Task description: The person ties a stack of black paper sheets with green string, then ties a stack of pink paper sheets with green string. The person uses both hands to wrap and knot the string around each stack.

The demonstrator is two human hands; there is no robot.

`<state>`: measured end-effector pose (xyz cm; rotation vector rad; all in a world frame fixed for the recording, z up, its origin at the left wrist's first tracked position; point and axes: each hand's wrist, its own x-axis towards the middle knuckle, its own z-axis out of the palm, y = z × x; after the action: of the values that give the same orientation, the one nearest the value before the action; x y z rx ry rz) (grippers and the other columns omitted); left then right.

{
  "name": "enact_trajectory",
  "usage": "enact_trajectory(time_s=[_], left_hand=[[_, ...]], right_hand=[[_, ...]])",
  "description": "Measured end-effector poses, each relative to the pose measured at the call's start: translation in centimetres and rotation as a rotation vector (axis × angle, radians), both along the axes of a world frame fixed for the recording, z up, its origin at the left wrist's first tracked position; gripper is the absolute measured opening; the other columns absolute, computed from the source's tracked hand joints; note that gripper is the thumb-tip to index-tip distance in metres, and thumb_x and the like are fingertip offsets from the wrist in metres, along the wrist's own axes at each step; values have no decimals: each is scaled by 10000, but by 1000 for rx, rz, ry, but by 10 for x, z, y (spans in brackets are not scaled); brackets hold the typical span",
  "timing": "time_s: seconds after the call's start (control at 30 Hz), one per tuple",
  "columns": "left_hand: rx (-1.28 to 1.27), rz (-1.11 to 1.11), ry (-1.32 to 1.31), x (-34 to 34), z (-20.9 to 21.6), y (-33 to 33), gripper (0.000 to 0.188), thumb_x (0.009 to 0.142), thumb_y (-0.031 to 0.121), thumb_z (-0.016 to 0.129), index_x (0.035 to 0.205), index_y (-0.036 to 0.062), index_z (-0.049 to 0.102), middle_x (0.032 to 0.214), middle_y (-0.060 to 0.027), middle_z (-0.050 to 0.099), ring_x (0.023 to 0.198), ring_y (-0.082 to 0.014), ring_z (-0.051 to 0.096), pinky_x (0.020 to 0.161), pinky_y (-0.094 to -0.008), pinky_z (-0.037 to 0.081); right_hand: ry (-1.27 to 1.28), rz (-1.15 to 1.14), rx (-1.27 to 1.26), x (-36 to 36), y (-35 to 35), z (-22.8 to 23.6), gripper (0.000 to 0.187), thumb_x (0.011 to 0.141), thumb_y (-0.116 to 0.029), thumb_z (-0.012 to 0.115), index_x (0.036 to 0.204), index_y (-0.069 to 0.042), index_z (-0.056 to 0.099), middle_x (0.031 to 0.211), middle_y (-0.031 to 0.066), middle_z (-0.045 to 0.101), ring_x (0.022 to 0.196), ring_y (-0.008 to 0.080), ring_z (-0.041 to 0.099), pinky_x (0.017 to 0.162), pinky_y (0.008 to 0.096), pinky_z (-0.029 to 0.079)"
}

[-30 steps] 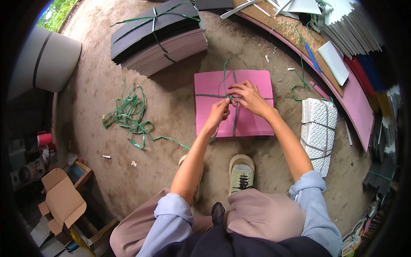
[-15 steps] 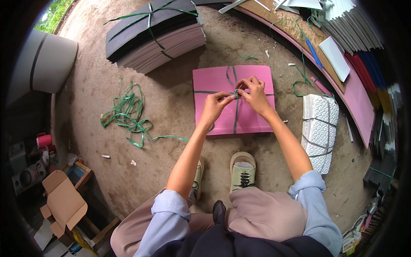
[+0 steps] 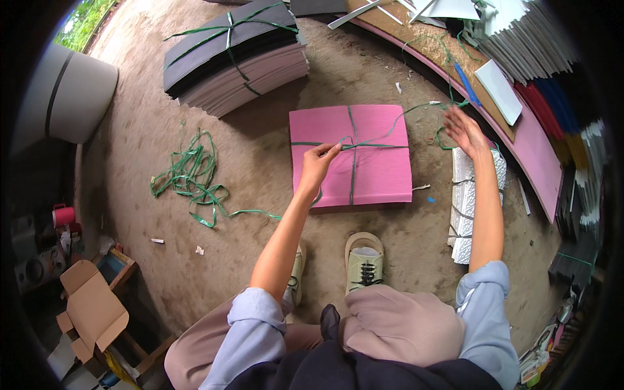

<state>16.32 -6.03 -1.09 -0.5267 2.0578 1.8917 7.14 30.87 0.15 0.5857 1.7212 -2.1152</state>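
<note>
A pink ribbed-sheet bundle (image 3: 383, 172) lies flat on the floor before me, with green plastic strapping (image 3: 352, 179) crossing over its top. At the crossing my left hand (image 3: 316, 166) pinches the green strapping between thumb and fingertips, where a small loop shows. My right hand (image 3: 466, 132) is out to the right, above the far end of a white textured bundle (image 3: 461, 201). Its fingers look stretched out and apart, slightly blurred. A loose green strand (image 3: 392, 129) runs from the crossing up toward that hand's fingertips; I cannot make out whether they touch it.
Tangled green strapping (image 3: 195, 175) lies at left, one strand reaching the pink bundle. Beyond stands a tied stack of black and pale sheets (image 3: 237, 58). A pink-edged board (image 3: 543, 175) with scraps curves along the right. An open cardboard box (image 3: 94, 302) sits lower left.
My right hand has left the strapping crossing and swung far right. A loose strand now stretches from the crossing that way. My left hand keeps its pinch, shifted slightly left.
</note>
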Motion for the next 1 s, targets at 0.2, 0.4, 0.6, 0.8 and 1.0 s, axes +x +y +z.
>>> enact_trajectory(time_s=[0.2,0.4,0.6,0.8,1.0], left_hand=[[-52,63,-5,-2,10,19,308,791,262,623,921,-17,636,830,-89,637,774,-128,552,693,-255,420],[-120,25,204,-3,5,21,302,786,268,626,910,-7,636,774,-94,637,698,-126,557,635,-278,434],[-335,111,122,2,5,33,325,801,295,604,797,-30,597,546,-16,468,529,-93,387,476,-292,315],[-269,361,81,40,-36,13,301,823,242,567,663,-12,538,536,31,345,538,-80,294,496,-268,274],[64,398,425,25,-34,25,285,866,184,503,645,4,495,542,-3,436,565,-135,431,678,-241,344]], right_hand=[[599,-9,1256,39,-65,-43,693,741,-397,631,1258,-30,351,1286,195,341,1206,348,298,1011,422,212],[307,761,577,54,-185,12,488,727,-355,662,1056,-12,554,859,144,595,832,249,568,747,334,433],[324,125,380,49,-200,-26,353,677,-286,717,699,25,552,609,66,533,599,88,476,520,276,381],[340,170,860,28,-170,-53,347,689,-234,720,633,4,473,529,14,437,509,70,389,453,274,329],[398,97,1022,21,-178,-58,333,712,-285,674,690,12,526,642,167,579,634,301,582,531,368,417]])
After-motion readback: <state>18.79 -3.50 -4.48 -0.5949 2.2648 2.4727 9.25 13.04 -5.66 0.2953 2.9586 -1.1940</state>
